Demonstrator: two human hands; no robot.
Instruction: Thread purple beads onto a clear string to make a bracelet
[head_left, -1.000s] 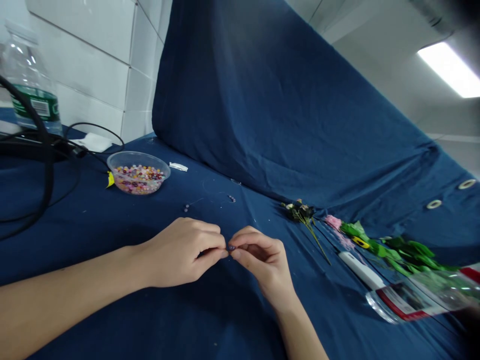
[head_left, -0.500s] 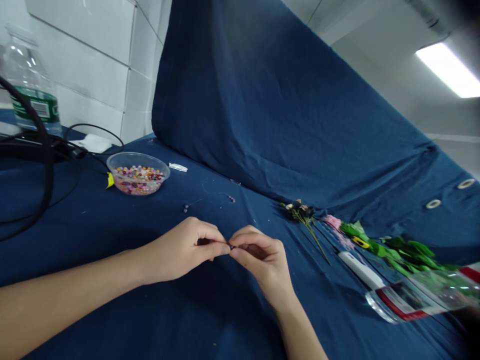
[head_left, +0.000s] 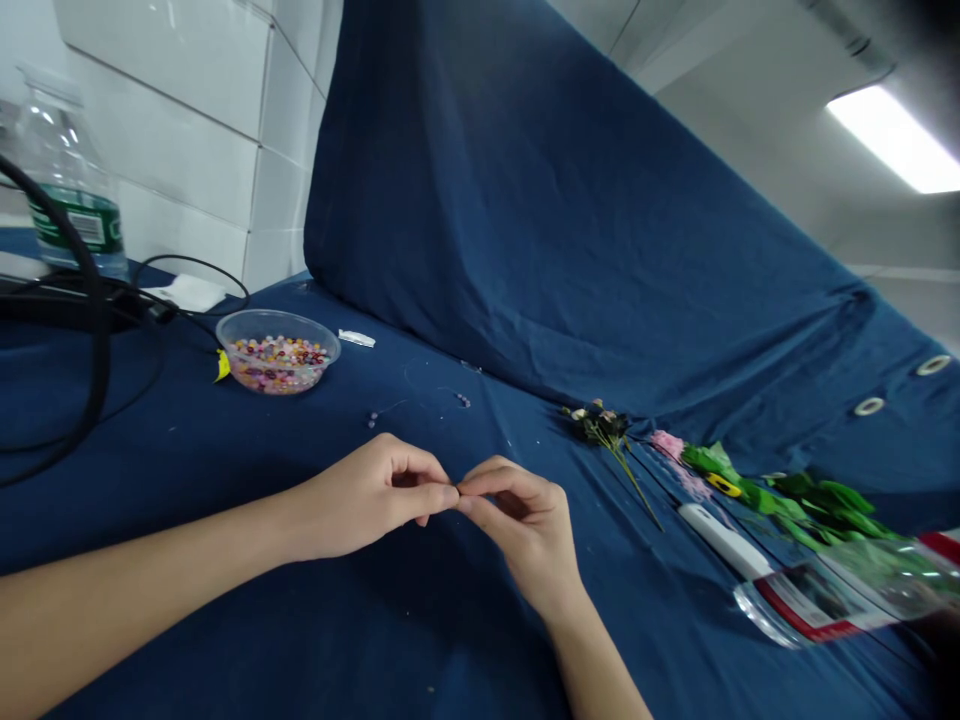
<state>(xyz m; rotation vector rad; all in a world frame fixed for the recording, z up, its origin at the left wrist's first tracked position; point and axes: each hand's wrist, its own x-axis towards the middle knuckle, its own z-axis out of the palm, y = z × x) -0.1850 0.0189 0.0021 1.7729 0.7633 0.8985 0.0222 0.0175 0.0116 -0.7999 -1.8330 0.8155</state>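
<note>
My left hand (head_left: 382, 497) is closed in a pinch, its thumb and forefinger tips meeting those of my right hand (head_left: 517, 515). The right fingers are pinched together too. Whatever sits between the fingertips is too small and covered to make out. Beyond the hands, a thin clear thread (head_left: 391, 407) lies on the blue cloth. Small purple beads (head_left: 372, 420) are at its near end, and more purple beads (head_left: 463, 400) lie to the right. A clear plastic bowl (head_left: 277, 378) of mixed coloured beads stands at the far left.
A water bottle (head_left: 79, 215) and black cables (head_left: 97, 330) are at the left. Along the right lie artificial flowers (head_left: 604, 425), green leaves (head_left: 825, 500), a white glue-gun-like tool (head_left: 724, 540) and a bottle with a red label (head_left: 817, 600) on its side. Blue cloth (head_left: 525, 200) hangs behind.
A small dark bead-like thing showing between the fingertips is now covered. The fingertips have pressed closer together; both hands otherwise stay in almost the same place.
</note>
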